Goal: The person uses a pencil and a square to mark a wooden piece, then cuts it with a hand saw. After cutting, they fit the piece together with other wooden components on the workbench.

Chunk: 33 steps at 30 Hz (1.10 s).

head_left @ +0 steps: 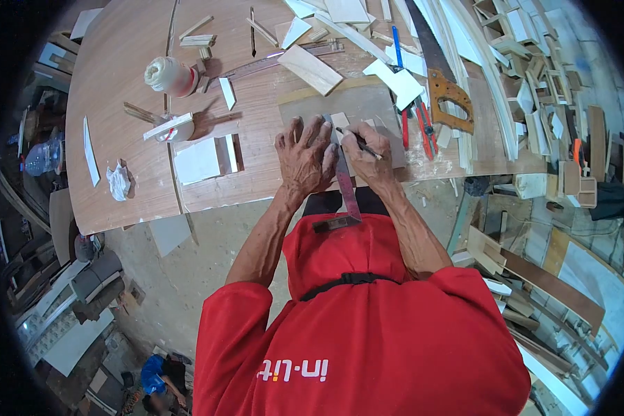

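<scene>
My left hand (304, 156) presses down near the table's front edge, fingers spread and slightly bent. Beside its thumb runs the metal blade of a try square (349, 197), whose dark stock points toward me past the edge. Between my hands lies a narrow pale wood strip (340, 122), partly covered by the fingers. My right hand (369, 152) is closed around a slim dark pencil (369, 150) and rests against the strip. Under both hands is a flat greyish board (367, 100); what the left fingertips touch is partly hidden.
A handsaw (451, 100), red-handled pliers (423, 128) and wood offcuts (310, 69) lie to the right and beyond. On the left stand a glue jar (170, 76) and a white cup (177, 128) with sticks. Another person (161, 380) is at the lower left.
</scene>
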Each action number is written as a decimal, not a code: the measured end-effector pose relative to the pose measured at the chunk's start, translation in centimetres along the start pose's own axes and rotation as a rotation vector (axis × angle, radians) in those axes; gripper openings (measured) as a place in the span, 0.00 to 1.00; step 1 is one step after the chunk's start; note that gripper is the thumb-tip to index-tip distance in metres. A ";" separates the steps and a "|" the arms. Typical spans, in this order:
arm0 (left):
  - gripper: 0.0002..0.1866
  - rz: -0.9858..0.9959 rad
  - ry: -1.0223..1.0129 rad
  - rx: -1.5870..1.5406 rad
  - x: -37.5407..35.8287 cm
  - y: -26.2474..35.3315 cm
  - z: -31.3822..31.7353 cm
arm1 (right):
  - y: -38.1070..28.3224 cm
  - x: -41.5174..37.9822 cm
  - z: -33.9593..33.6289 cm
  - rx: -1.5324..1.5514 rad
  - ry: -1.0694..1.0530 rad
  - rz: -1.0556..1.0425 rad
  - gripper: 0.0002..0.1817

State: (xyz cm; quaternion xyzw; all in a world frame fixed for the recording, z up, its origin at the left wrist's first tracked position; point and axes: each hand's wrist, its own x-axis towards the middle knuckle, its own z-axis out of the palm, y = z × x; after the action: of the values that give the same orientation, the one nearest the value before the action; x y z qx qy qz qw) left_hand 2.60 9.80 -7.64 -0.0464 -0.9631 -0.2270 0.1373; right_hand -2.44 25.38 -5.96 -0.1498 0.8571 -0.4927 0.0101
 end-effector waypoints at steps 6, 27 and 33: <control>0.25 -0.004 0.002 0.002 -0.1 0.0 0.1 | 0.0 0.3 0.1 0.059 0.001 0.071 0.08; 0.24 -0.018 0.038 0.011 -0.2 0.1 0.1 | -0.7 -10.3 -4.6 -0.174 -0.143 -0.094 0.11; 0.24 -0.014 0.040 0.013 -0.5 0.2 0.3 | 0.6 -12.7 -5.0 -0.155 -0.129 -0.122 0.09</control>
State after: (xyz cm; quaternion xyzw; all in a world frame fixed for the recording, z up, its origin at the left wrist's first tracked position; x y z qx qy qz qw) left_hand 2.99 10.05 -7.94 -0.0341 -0.9619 -0.2226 0.1550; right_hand 8.71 33.24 -5.50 -0.2335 0.8796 -0.4138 0.0234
